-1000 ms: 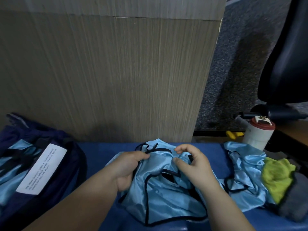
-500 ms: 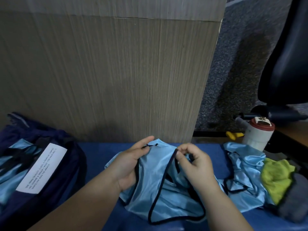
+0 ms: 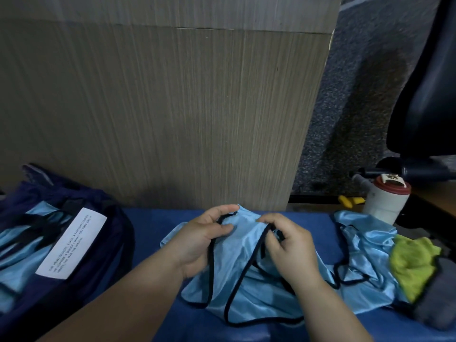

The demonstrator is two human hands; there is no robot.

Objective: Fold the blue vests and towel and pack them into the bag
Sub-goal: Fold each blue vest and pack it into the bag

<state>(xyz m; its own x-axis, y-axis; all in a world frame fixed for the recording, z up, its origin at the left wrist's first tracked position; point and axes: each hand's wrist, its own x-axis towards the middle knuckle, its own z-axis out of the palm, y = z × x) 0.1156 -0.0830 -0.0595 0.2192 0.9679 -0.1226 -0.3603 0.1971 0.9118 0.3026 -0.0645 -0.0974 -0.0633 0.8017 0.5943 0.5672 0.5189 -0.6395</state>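
A light blue vest (image 3: 246,290) with black trim lies crumpled in the middle of the blue surface (image 3: 148,225). My left hand (image 3: 204,238) pinches its upper left strap and my right hand (image 3: 286,248) grips the black-trimmed edge on the right. Another blue vest (image 3: 365,245) lies in a heap to the right, with a yellow-green towel (image 3: 412,262) on its far side. At the left sits the dark navy bag (image 3: 103,243), holding folded blue vests (image 3: 22,257) under a white printed label (image 3: 71,243).
A wood-grain panel (image 3: 172,107) rises straight behind the work surface. A white bottle with a dark red lid (image 3: 385,201) stands at the back right, beside a black office chair (image 3: 429,95). A grey cloth (image 3: 441,297) lies beneath the towel at the right edge.
Both hands have shifted along the vest's top edge, and the vest has been spread and turned, so its black trim now runs down in two long lines toward me.
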